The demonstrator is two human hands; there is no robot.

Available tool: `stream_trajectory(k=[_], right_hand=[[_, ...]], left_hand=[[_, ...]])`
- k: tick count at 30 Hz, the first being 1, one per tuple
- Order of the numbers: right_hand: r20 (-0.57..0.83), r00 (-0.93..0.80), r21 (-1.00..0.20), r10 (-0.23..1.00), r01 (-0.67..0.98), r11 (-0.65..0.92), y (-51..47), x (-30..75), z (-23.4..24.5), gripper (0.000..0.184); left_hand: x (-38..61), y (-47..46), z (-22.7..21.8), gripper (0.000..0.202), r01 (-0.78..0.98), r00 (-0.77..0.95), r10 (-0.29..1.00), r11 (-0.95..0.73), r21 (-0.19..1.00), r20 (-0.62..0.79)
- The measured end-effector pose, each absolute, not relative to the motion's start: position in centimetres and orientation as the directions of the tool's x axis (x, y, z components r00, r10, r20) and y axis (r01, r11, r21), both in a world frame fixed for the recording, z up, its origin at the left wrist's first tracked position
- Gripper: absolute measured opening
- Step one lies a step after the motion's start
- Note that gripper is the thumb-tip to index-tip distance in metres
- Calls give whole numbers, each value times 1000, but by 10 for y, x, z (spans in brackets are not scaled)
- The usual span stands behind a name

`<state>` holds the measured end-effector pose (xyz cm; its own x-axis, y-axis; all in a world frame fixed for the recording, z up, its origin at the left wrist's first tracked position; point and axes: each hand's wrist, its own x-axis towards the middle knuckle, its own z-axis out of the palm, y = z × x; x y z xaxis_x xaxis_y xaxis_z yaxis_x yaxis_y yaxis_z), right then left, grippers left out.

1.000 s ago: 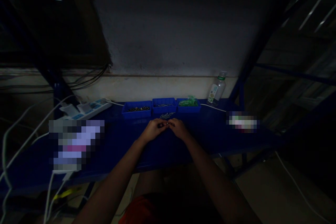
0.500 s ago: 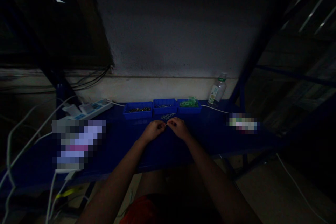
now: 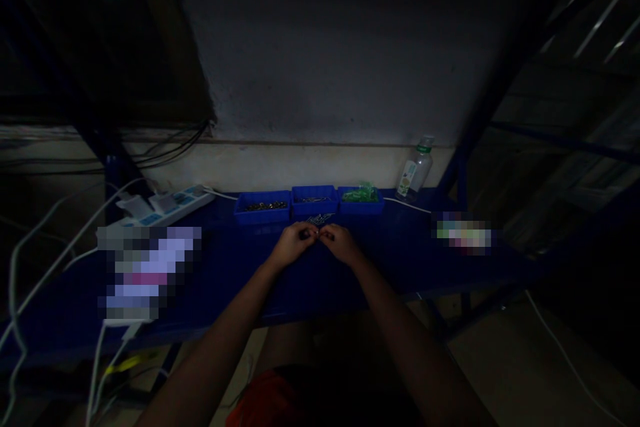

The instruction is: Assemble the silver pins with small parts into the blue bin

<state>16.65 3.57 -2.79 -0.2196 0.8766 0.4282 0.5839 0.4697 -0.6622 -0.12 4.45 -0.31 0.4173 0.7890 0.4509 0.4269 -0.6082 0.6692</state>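
- Small metal piece point(image 3: 317, 233), pinched between fingertips of left hand point(image 3: 294, 241) and right hand point(image 3: 340, 243), over blue table point(image 3: 390, 260), just before loose metal pile point(image 3: 321, 219).
- Probably light, stiff, slippery, hardly fragile; best taken by the ends, thumb against forefinger.
- Hard to make out: exact shape, mostly covered by fingers; dim contents point(image 3: 313, 199) of middle blue tray point(image 3: 316, 209).

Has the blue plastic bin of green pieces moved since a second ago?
No. Against the dark blue post to its right, the blue plastic bin of green pieces shows no visible shift; the slight picture drift looks like camera motion.
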Motion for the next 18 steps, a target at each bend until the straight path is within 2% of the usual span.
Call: stream_trajectory(k=[7,13,18], right_hand=[[405,-253,-639,879,609,470,32,167,-23,6],[458,-148,-732,877,497,466,33,167,-21,14],[482,-163,-756,861,420,502,33,167,-21,15]], left_hand=[[0,42,-1,22,395,472,773,-615,682,424],[-8,52,-4,27,462,391,834,-543,701,389],[-5,51,-10,19,525,547,786,-591,613,289]])
